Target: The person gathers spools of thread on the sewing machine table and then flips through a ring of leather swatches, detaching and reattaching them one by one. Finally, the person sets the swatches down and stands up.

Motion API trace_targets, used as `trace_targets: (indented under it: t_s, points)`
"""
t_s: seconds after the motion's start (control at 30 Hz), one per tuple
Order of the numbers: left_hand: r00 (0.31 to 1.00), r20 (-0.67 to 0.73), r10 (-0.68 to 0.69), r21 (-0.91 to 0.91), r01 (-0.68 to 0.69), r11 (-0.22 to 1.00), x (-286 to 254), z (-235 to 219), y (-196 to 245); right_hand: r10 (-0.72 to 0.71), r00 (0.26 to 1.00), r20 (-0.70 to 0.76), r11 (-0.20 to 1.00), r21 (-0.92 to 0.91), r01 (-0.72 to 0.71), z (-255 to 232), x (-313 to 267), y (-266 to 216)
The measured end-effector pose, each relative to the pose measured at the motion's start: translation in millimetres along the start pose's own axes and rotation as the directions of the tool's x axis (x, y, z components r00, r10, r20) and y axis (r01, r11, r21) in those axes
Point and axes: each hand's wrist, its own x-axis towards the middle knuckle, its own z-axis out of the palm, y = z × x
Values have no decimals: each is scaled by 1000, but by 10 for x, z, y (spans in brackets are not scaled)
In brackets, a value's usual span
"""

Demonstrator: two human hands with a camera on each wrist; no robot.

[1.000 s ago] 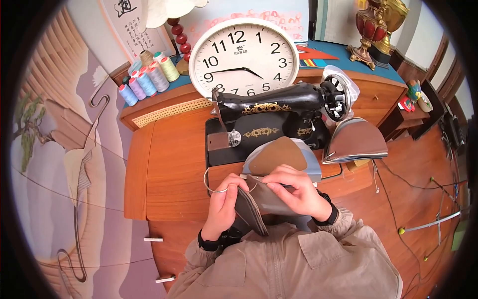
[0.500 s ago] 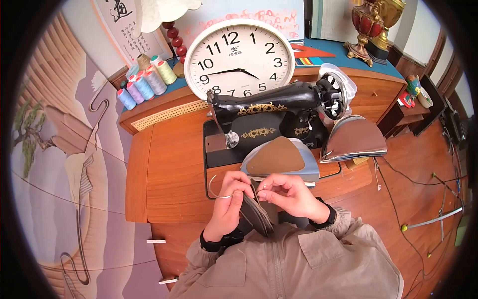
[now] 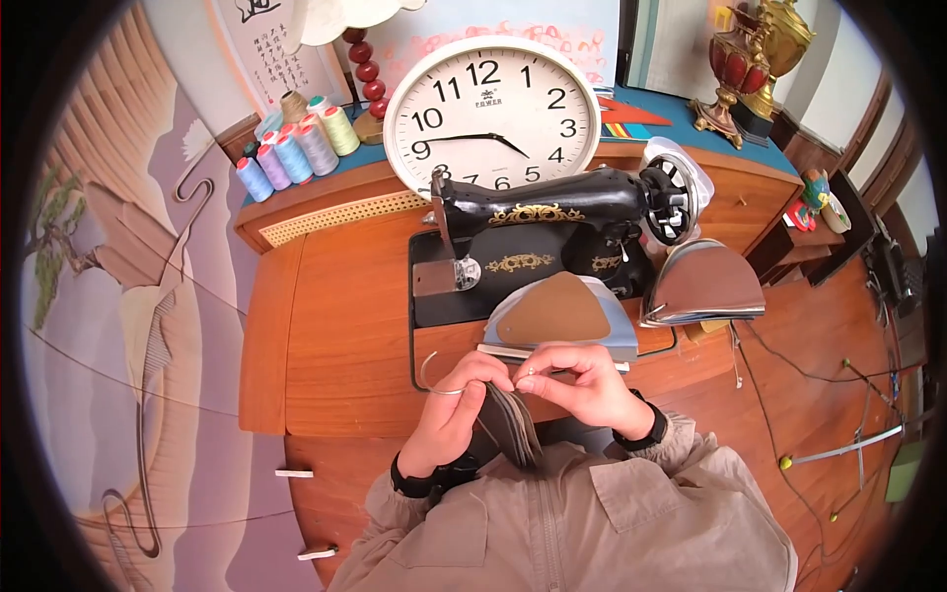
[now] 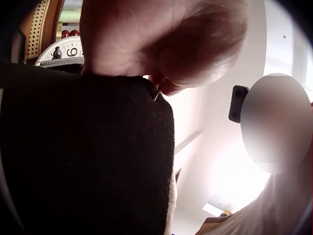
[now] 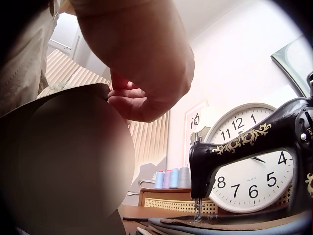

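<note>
In the head view, a dark layered, flexible piece [image 3: 511,426] hangs edge-on in front of the jacket. Its top is gripped by the left hand [image 3: 449,409], thumb against curled fingers; a pale stiff loop [image 3: 427,369] curves out beside them. Close by, the right hand [image 3: 584,387] pinches thumb to forefinger at the top corner. A thin, shiny, needle-like piece [image 4: 157,93] shows at the corner of the dark panel [image 4: 88,152] in the left wrist view. In the right wrist view, the right hand's fingertips meet the panel's [image 5: 63,166] corner; what lies between them is hidden.
A black sewing machine [image 3: 543,205] stands on the wooden table [image 3: 340,340], before a round clock [image 3: 456,102]. Stacked curved pieces with a brown top [image 3: 554,314] lie ahead of the hands, another stack [image 3: 705,284] farther right. Thread spools [image 3: 293,155] stand back left.
The dark piece has turned from a wider face to edge-on. The right hand first drew away from the loop side, then closed its fingertips beside the left hand's. The head view has shifted slightly.
</note>
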Motion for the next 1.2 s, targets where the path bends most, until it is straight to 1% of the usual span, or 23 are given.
trace_targets:
  t_s: [0.07,0.13,0.17,0.23,0.27,0.3,0.33,0.4,0.47,0.5,0.6,0.7,0.77,0.8,0.83,0.87,0.9,0.93,1.0,1.03,1.13,1.17,1.2]
  points:
    - [1000,-16,6,1,-6,1000,-22,-22,-25,-9,1000,7,1000,18,8,22,32,4]
    - [999,-34,10,1,-10,1000,-58,-43,-41,39,999,5,994,98,-40,36,66,31]
    - [997,-66,-31,-57,28,998,-85,-55,-46,42,999,7,995,95,-43,34,103,45]
    - [992,-97,-74,-120,62,991,-120,-89,-56,0,992,-126,949,-312,-40,21,182,87]
    - [993,-98,-70,-151,55,987,-134,-115,-58,2,992,-124,948,-315,-41,19,192,139]
    - [993,-100,-64,-180,45,983,-142,-137,-63,-107,989,-99,799,-600,26,5,209,216]
    - [992,-106,-63,-181,43,983,-149,-150,-68,-202,979,-39,564,-822,83,-14,226,301]
    - [991,-121,-62,-166,41,985,-169,-168,-77,-179,984,-10,529,-844,88,-30,203,431]
    - [991,-124,-53,-164,32,986,-177,-189,-91,-144,988,-49,437,-899,20,-25,198,472]
    - [992,-123,-43,-161,23,987,-179,-197,-98,-143,989,-47,436,-900,20,-62,203,503]
    - [991,-122,-50,-171,28,985,-181,-203,-113,-99,995,0,474,-880,47,-184,248,563]
    - [992,-115,-55,-181,34,983,-169,-201,-111,-149,989,-26,535,-843,58,-203,274,550]
    - [991,-123,-57,-148,38,988,-153,-187,-93,-181,971,-155,605,-796,-14,-151,272,471]
    - [990,-132,-58,-116,42,992,-139,-177,-90,-183,971,-152,605,-796,-10,-109,256,393]
    - [989,-134,-59,-115,44,992,-130,-166,-92,-85,971,-222,786,-614,-72,-39,213,272]
    - [989,-137,-62,-120,46,992,-119,-153,-94,29,963,-268,911,-388,-136,5,162,197]
    - [989,-136,-64,-127,47,991,-110,-139,-94,8,976,-216,931,-354,-86,8,120,178]
    - [989,-131,-66,-126,49,991,-102,-130,-93,8,975,-221,932,-352,-87,15,99,149]
    - [987,-141,-78,-119,61,991,-90,-125,-89,-40,990,-137,971,-239,6,42,71,63]
    - [987,-137,-79,-116,63,991,-80,-120,-86,44,990,-132,983,-174,-67,53,44,-26]
    - [989,-126,-79,-107,66,992,-55,-92,-72,94,990,-110,992,-78,-103,28,29,-102]
    - [989,-125,-84,-98,72,993,-47,-80,-60,92,989,-112,992,-74,-101,6,26,-113]
    - [988,-124,-88,-88,77,993,-38,-70,-52,-4,996,-88,984,-180,-12,-25,24,-123]
